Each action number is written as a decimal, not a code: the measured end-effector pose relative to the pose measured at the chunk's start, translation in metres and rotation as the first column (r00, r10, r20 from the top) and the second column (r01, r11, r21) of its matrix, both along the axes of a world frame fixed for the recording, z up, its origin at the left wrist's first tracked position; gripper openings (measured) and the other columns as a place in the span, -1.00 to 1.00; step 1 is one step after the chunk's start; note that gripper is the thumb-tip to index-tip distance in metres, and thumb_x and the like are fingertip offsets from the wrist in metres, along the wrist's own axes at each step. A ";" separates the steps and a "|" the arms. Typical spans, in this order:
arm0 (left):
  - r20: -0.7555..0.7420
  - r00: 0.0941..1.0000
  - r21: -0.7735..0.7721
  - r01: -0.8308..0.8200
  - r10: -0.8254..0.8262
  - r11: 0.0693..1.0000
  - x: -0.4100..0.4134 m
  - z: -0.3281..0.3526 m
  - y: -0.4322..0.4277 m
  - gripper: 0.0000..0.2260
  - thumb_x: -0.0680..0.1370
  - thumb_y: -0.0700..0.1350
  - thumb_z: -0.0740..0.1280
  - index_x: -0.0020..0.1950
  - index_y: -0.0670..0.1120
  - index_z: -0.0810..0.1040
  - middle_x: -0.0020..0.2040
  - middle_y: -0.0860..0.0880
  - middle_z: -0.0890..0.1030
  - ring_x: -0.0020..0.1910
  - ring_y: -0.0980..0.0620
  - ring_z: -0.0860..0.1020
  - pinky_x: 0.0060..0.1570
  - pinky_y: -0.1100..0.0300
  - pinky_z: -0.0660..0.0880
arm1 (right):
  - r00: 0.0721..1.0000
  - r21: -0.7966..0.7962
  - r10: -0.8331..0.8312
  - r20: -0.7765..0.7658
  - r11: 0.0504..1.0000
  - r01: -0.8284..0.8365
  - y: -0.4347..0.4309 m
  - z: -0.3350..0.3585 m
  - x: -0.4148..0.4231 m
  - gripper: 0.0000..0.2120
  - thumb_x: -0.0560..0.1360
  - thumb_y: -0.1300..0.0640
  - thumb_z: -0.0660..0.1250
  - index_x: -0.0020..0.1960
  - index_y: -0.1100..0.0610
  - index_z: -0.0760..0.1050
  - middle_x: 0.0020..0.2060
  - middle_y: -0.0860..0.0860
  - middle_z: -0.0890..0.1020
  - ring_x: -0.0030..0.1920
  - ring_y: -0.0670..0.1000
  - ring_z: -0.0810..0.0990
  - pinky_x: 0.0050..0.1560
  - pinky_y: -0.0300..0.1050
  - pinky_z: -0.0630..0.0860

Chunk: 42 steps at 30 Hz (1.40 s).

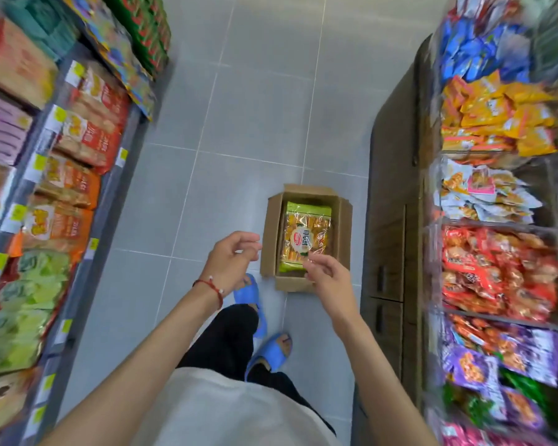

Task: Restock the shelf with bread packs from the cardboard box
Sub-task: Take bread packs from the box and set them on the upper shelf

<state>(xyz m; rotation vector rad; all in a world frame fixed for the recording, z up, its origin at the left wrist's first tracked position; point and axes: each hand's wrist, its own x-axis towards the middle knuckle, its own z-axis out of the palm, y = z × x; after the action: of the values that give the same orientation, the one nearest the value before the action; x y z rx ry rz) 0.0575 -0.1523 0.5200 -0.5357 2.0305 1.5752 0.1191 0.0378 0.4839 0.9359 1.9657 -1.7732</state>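
**One bread pack in the box, both hands empty above it**

One open brown cardboard box (306, 237) sits on the grey tiled floor (255, 107), right of frame centre. Inside lies one green-and-yellow clear bread pack (305, 241); its round red-and-white label is too blurred to read. Two bare hands hover over the box's lower edge: the left hand (231, 260), red string bracelet (210, 288) at the wrist, and the right hand (327, 274), both with fingers loosely curled and holding nothing. Two blue slippers (264, 333) stand below. The left shelf (87, 220) holds orange and green packs; yellow price tags are unreadable. The right rack (496, 226) shows mixed snack bags.
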 end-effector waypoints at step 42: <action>0.799 0.573 -0.231 0.013 0.182 0.973 -0.043 -0.629 0.195 -0.66 0.62 -0.14 0.23 0.37 -0.22 0.47 0.32 -0.15 0.53 -0.14 -0.01 0.47 -0.41 0.49 0.44 | 0.584 0.474 0.780 0.226 0.436 -0.765 0.191 -0.561 -0.275 -0.52 0.62 0.12 0.34 0.52 0.08 0.38 0.44 0.03 0.44 0.46 0.06 0.40 0.45 0.07 0.41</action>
<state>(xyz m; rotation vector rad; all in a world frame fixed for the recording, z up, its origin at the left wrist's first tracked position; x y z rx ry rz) 0.0140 0.0431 -0.1087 -1.2074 1.4217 0.8466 -0.1562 0.2292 -0.0772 0.0021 2.3762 -0.7027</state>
